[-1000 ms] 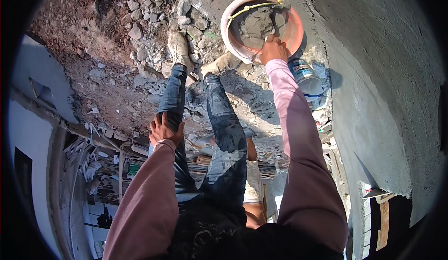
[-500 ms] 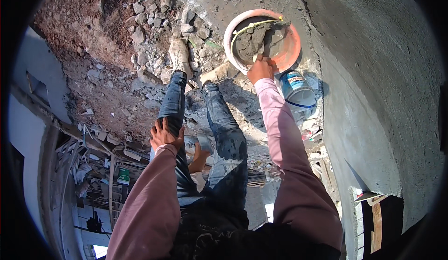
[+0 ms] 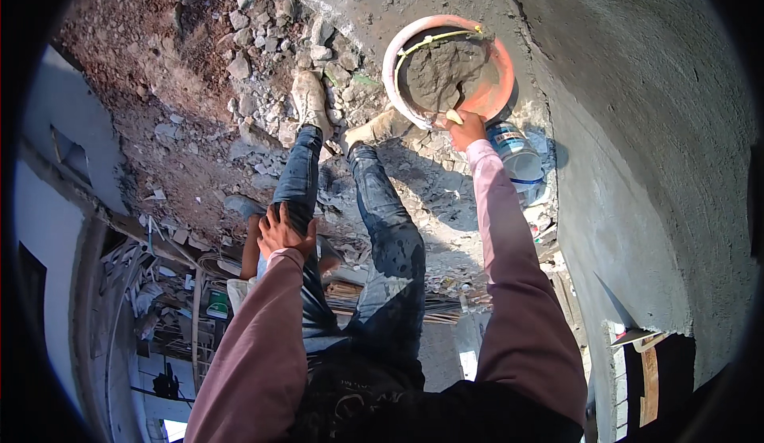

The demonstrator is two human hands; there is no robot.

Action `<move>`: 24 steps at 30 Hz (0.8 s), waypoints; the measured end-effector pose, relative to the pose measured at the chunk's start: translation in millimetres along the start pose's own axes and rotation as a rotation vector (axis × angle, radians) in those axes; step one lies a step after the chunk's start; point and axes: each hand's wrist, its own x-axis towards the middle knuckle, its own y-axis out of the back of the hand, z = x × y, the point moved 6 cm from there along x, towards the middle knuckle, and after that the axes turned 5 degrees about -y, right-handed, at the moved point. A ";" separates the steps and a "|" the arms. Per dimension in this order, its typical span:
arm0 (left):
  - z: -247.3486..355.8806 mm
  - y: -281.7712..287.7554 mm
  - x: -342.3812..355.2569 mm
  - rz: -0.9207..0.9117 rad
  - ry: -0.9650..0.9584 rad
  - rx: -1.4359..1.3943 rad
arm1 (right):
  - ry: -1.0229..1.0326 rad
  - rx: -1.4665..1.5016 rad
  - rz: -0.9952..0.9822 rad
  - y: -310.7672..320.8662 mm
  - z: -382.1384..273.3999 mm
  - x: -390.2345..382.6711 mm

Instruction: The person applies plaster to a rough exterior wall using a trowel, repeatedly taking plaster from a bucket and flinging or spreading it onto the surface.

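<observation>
My right hand (image 3: 466, 130) is closed around the pale handle of a trowel (image 3: 454, 116) at the near rim of an orange bucket (image 3: 506, 77). The trowel's blade is hard to make out against the bucket's contents. Wet grey mortar (image 3: 442, 69) fills much of the bucket, heaped toward its left and far side. A yellowish bucket handle (image 3: 434, 39) lies along the far left inside edge. My left hand (image 3: 285, 232) rests on my left knee, its fingers spread over the jeans, holding nothing.
A blue-and-white pail (image 3: 517, 157) stands between the bucket and the grey plastered wall (image 3: 629, 141). Broken stones (image 3: 255, 37) and rubble cover the ground ahead and left. Another person's leg (image 3: 251, 248) shows beside my left knee. Wood strips (image 3: 434, 306) lie behind me.
My right hand has drawn the trowel back and right, from the mortar to the bucket's near rim. The other person's leg has shifted left. My left hand stays on the knee.
</observation>
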 end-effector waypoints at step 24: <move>9.6 -7.9 0.4 0.005 -0.021 0.000 | 0.340 -0.839 0.531 115.6 -102.5 -21.4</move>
